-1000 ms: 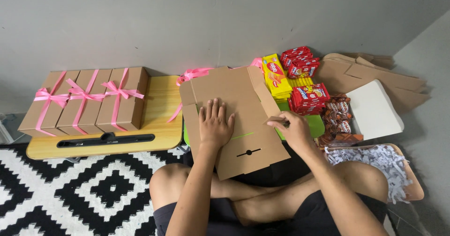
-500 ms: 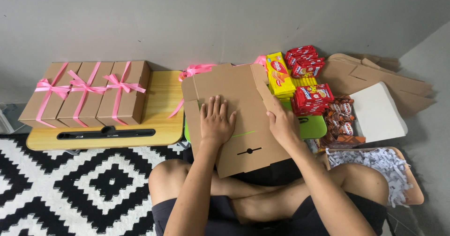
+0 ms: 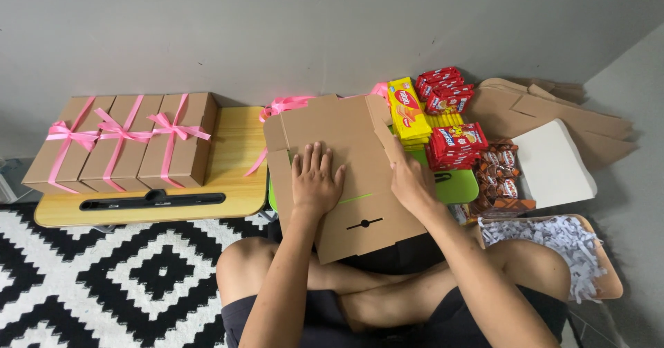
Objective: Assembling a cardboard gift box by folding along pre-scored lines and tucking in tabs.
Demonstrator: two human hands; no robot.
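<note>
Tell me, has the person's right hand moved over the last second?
Yes. The right hand slid left and up along the flat cardboard sheet, from near the red snack packs toward the sheet's right flap. The left hand stayed put.

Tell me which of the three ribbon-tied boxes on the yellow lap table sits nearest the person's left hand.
The rightmost ribbon-tied box, nearest the lap table's bare end. Of the three it lies closest to the left hand, which presses flat on the unfolded cardboard box.
</note>
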